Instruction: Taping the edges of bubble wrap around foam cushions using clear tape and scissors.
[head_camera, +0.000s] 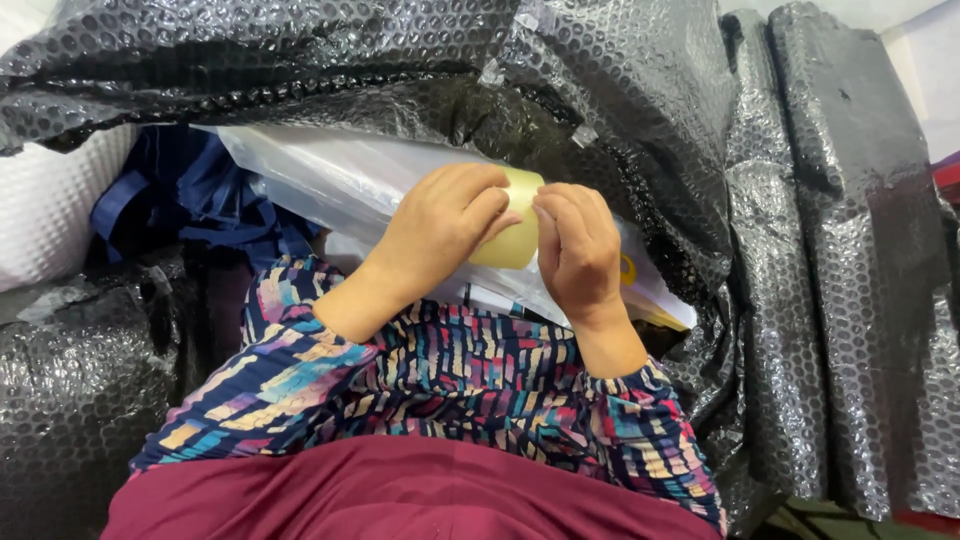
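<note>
Head view: the left hand (440, 225) and the right hand (578, 245) together grip a roll of clear yellowish packing tape (513, 232), fingers curled closed around its two sides, with the right fingertips (548, 207) pressed on the roll's upper edge. The roll is held in front of the chest, above a clear plastic bag (330, 175) holding white contents. Black bubble wrap (640, 90) lies around and behind the hands, dark blue fabric (190, 195) lies at left, and both patterned multicolour sleeves (440, 375) cross the lower frame.
</note>
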